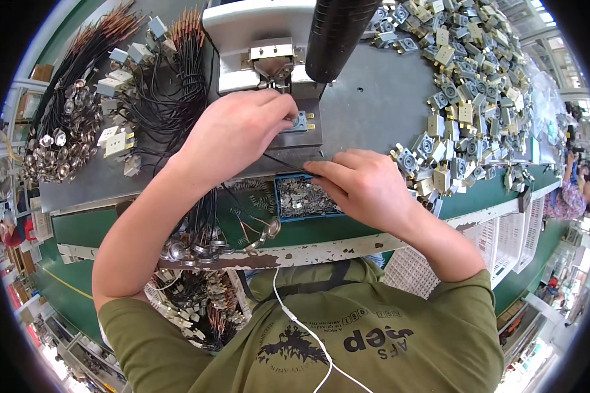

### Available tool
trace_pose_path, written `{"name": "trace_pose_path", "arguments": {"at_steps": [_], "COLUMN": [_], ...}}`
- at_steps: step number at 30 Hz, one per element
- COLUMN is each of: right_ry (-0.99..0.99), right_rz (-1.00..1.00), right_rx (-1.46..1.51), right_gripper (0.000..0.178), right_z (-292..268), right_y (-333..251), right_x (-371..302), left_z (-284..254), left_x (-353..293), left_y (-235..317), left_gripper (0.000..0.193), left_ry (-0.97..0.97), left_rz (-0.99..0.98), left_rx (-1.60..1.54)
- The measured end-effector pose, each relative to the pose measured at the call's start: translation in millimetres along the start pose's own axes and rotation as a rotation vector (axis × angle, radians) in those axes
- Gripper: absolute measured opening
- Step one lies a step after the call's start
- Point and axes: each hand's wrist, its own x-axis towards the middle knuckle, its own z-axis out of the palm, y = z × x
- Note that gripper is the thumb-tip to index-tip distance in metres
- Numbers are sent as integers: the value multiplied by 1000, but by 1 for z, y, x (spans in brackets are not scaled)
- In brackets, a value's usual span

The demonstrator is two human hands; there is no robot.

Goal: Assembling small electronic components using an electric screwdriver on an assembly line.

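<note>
Socket block (301, 122) of grey plastic, brass tabs facing right, set on the dark fixture plate (301, 139) just on the near side of the white bench press (259, 18), presumably for support beneath the metal head (273, 59). Left hand (239, 124) arched in from the left, fingers bent and nearly together against the block's left end; pinch or mere touch, cannot tell, with fingertips partly hidden. Right hand (367, 183) nearer and farther right, thumb and forefinger closed on a thin black wire (285, 162), likely to keep it straight and under control. Bundled black wires (177, 108) at far left, beside the left forearm, perhaps for a short reach; loose pile of socket blocks (469, 98) across the right, seemingly handy to that side. Blue-rimmed tray (314, 217) of small metal parts (301, 196) near the bench edge, apparently so as not to crowd the plate.
</note>
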Motion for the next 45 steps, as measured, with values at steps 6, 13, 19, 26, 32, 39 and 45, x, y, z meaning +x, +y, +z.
{"name": "trace_pose_path", "arguments": {"at_steps": [6, 13, 19, 26, 32, 39, 45], "right_ry": [8, 14, -288, 6, -245, -338, -402], "right_rz": [-70, -129, 200, 271, 455, 551, 599], "right_rx": [-33, -153, 342, 758, 591, 1149, 1482], "right_gripper": [27, 35, 22, 40, 35, 41, 48], "right_z": [-3, -22, -38, -23, -43, -26, -14], "right_y": [-3, -6, -2, 2, -5, 11, 10], "right_x": [-1, -6, 15, 2, 17, 21, 26], "left_z": [-1, -10, -31, -33, -39, -55, -65], "left_x": [1, 6, -24, -21, -19, -18, -19], "left_y": [3, 16, 25, 30, 29, 27, 16], "left_gripper": [10, 15, 21, 26, 20, 14, 11], "left_ry": [-8, 14, -352, -108, -222, -244, -197], "left_rz": [62, 55, 44, -7, 20, -62, -63], "left_rx": [83, 118, -108, -30, 16, -179, -141]}}
